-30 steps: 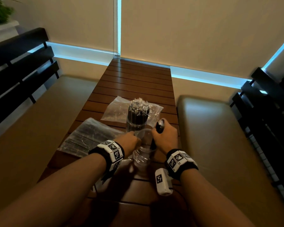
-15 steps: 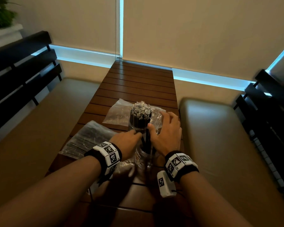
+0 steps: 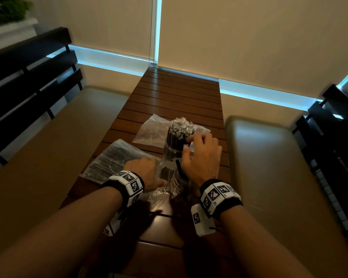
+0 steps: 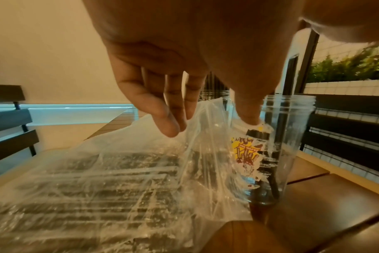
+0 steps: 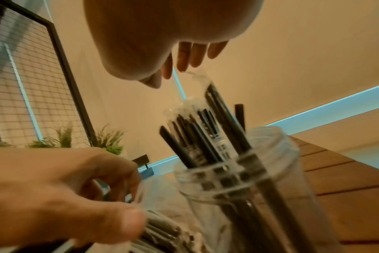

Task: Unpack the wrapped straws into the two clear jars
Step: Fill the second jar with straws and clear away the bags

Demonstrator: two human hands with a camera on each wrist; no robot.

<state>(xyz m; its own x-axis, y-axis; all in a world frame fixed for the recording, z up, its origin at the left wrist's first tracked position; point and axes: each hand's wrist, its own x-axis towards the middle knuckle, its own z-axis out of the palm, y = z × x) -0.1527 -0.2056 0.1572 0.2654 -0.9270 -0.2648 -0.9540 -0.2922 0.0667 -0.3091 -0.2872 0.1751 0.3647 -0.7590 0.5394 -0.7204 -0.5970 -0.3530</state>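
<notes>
On a slatted wooden counter (image 3: pixel 175 93), a bag of wrapped straws (image 3: pixel 117 163) lies beside a packed far jar (image 3: pixel 174 143) and a nearly empty near jar (image 4: pixel 277 150) (one straw in), both hands' fingers loose, holding nothing; next, likely grasping more straws.

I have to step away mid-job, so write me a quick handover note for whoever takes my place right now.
Left hand: relaxed, holding nothing, fingers over the bag of straws, thumb on the near jar.
Right hand: open, empty, fingers beside the far jar.
Far jar: packed with wrapped straws, standing on an emptied bag.
Near jar: only one or two black straws inside.
Done: far jar filled.
Left: move the remaining straws from the bag on the table into the near jar.
</notes>
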